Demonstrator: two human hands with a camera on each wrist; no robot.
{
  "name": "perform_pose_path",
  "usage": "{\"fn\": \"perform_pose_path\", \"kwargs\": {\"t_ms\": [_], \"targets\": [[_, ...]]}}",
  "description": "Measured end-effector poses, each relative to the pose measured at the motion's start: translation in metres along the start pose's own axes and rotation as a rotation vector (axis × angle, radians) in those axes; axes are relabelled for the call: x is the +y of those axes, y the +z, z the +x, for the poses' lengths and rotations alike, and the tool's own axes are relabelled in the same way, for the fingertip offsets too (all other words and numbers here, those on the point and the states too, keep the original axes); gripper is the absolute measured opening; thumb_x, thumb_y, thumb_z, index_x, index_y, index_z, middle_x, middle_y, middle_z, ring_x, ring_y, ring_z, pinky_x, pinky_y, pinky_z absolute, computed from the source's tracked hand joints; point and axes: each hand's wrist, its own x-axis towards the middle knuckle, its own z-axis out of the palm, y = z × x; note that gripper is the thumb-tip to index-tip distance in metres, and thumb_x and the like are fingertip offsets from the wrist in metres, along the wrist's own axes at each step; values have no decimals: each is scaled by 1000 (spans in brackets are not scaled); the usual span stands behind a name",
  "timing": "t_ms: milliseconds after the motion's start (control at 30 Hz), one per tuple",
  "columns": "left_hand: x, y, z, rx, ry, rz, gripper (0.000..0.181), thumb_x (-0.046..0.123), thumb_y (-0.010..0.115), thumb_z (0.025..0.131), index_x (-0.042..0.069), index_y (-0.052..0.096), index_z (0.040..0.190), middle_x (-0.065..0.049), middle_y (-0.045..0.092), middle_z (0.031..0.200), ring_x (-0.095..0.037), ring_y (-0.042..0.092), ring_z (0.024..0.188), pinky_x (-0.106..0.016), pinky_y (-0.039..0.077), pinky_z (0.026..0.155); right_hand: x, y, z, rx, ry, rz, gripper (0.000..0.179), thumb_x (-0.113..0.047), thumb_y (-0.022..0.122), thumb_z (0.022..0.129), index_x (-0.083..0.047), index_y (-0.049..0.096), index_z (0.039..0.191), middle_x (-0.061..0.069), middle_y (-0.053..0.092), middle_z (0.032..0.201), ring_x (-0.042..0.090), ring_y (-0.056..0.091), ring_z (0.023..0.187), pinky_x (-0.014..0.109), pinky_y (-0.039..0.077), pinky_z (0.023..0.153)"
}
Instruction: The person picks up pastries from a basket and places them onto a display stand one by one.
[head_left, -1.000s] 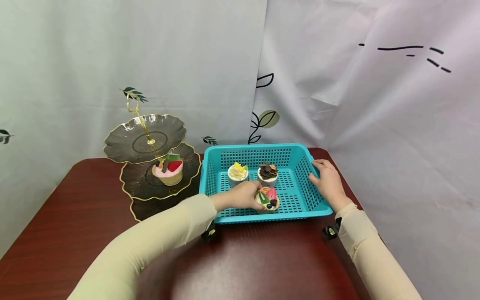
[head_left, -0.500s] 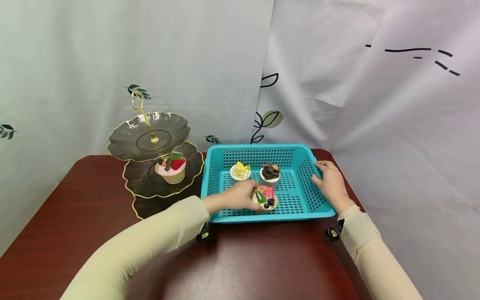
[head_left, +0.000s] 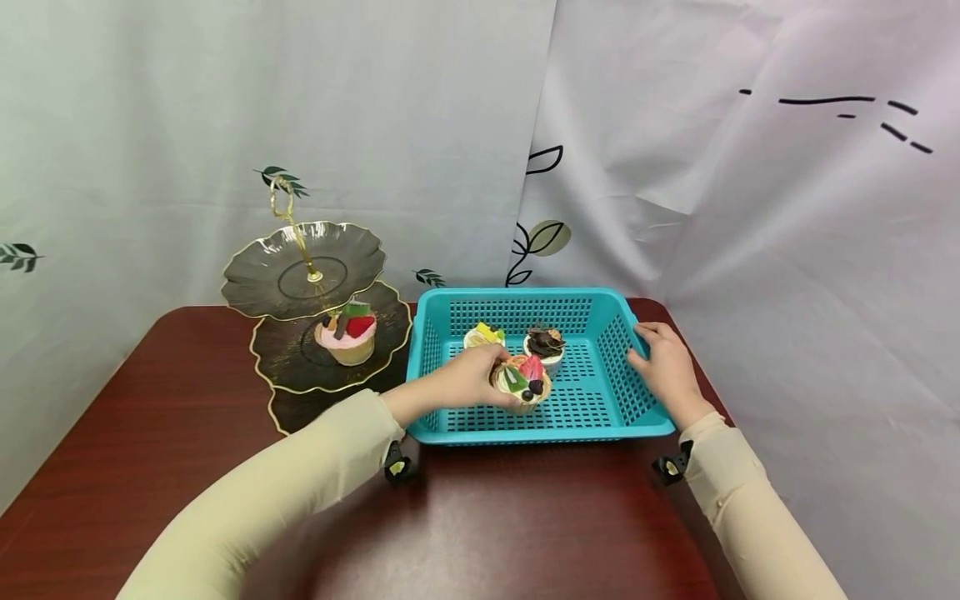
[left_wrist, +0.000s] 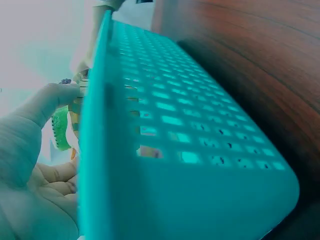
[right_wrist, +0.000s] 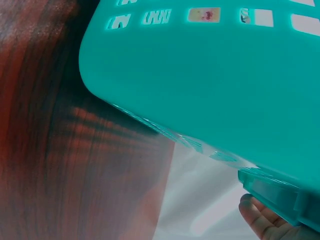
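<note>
3 little desserts at the teal basket [head_left: 540,434], and 1 of them is in my left hand [head_left: 468,379]: the fruit tart [head_left: 522,385], with a green slice, a pinkish-red piece and dark berries on top. Thumb's on the near side, fingers round the far side, so that hand is only open about as wide as the tart. It's within the basket's outline, left of the middle, tilted a bit; can't tell if its base touches the bottom.

Just behind it sit the other 2: the yellow-topped cup [head_left: 482,335], partly blocked by my hand, and the chocolate cup [head_left: 545,343] to its right. My right hand [head_left: 666,367] has the basket's right rim pinched, thumb on the inner side. Off to the left there's a dark tiered stand [head_left: 262,287] with gold edges, holding 1 pink cupcake [head_left: 347,340] under the top plate, all on a reddish-brown table [head_left: 480,525].
</note>
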Motion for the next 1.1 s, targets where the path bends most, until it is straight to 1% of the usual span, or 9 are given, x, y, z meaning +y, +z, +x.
{"fn": "perform_pose_path", "kwargs": {"t_ms": [200,333,533,667,767,967,1100], "targets": [[0,-9,-10,26,4,14,57,34,81,74,2,58,116,-6,65,102,-10,57,82,-21,48,66,0,-1,0,6,-6,4,49,-10,59,91,11,48,134,29,47,133,45,46,121,58,41,99],[1,-14,-17,45,3,31,57,35,81,74,2,58,115,-5,64,100,-11,56,83,-21,48,67,0,-1,-1,8,-11,7,49,-10,59,92,12,48,134,29,47,132,45,46,121,58,41,99],[3,-21,-28,73,43,49,55,35,81,74,4,58,113,-3,64,97,-12,56,81,-22,46,67,0,0,-1,13,-15,6,49,-10,60,92,12,48,133,29,48,132,45,46,121,58,41,98],[5,-25,-35,77,65,56,53,35,81,75,5,58,112,-2,62,96,-11,53,80,-22,45,68,0,0,-1,16,-20,4,48,-9,60,92,12,48,133,29,48,132,45,47,120,57,42,97],[6,-28,-39,78,69,50,54,36,80,75,5,58,114,-2,61,98,-10,53,82,-22,45,69,0,0,-1,16,-20,3,48,-9,60,92,12,48,133,29,48,132,44,47,120,57,42,97],[9,-35,-49,96,56,23,59,36,81,74,3,58,118,-4,62,104,-12,56,89,-23,48,75,0,0,-1,10,-19,1,48,-9,60,92,12,48,133,29,47,133,45,46,120,57,42,97],[9,-39,-56,106,68,18,56,35,82,74,4,58,114,-4,61,100,-12,54,88,-24,48,75,-1,-2,-1,7,-17,0,48,-8,60,92,13,48,133,29,47,132,45,46,120,57,42,97]]}}
